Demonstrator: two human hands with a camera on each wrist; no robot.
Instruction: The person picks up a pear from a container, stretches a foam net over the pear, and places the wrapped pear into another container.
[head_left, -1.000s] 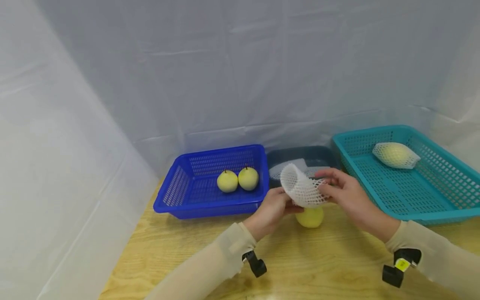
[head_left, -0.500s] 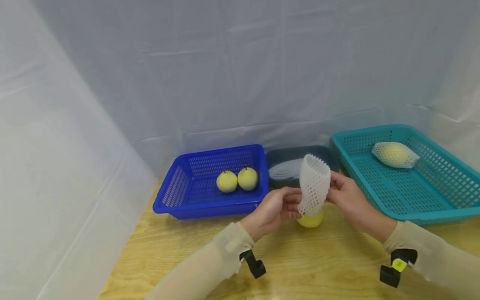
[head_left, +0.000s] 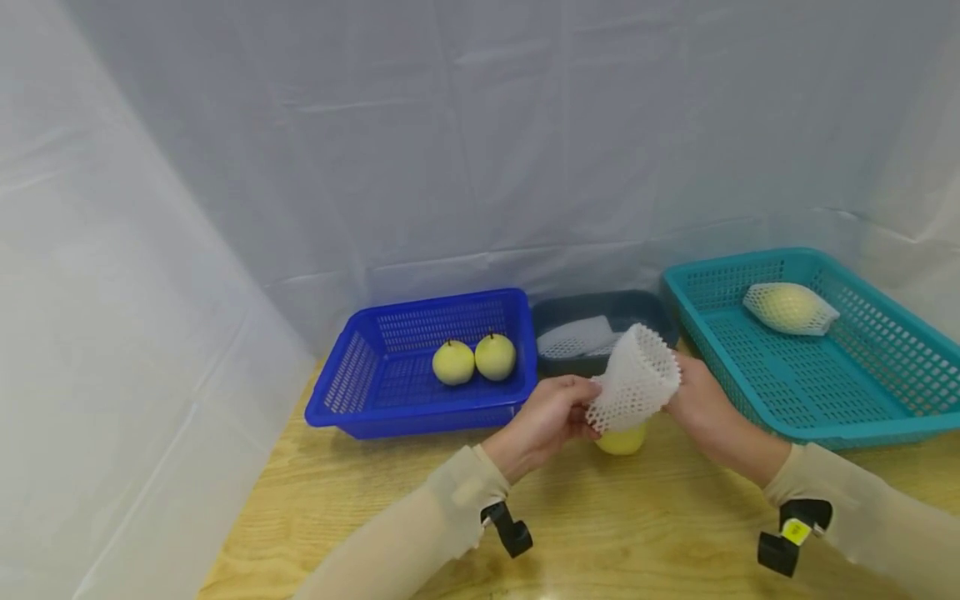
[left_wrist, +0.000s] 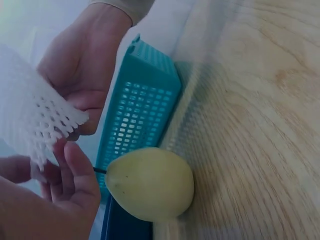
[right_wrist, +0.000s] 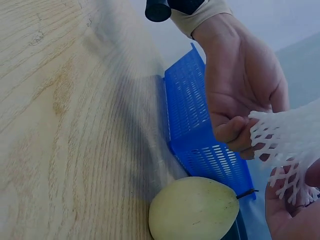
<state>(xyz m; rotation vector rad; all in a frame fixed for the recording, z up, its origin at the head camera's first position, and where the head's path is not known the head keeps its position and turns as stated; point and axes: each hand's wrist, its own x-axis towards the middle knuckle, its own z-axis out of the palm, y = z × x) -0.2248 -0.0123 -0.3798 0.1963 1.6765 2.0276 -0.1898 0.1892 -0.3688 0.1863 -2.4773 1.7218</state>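
A white foam fruit net (head_left: 633, 383) is held between my two hands above a pale yellow pear (head_left: 622, 439), its wide opening tilted up and to the right. My left hand (head_left: 543, 419) pinches the net's lower left edge, thumb on the near side. On the opposite side my right hand (head_left: 703, 408) holds the net, its fingers partly hidden behind the mesh in the head view. In the left wrist view the pear (left_wrist: 152, 184) stands on the table with its stem pointing toward the hands. The net (right_wrist: 287, 137) is apart from the pear.
A blue basket (head_left: 420, 414) with two pears (head_left: 474, 359) stands at the left. Behind the hands, a dark tray (head_left: 551, 310) contains more foam nets (head_left: 576, 337). At the right a teal basket (head_left: 780, 379) holds one netted pear (head_left: 791, 308). The wooden table (head_left: 600, 533) extends in front.
The net has turned: its opening faced up-left, then stood upright, and now leans up-right. Both hands stay on it over the pear, which has not moved.
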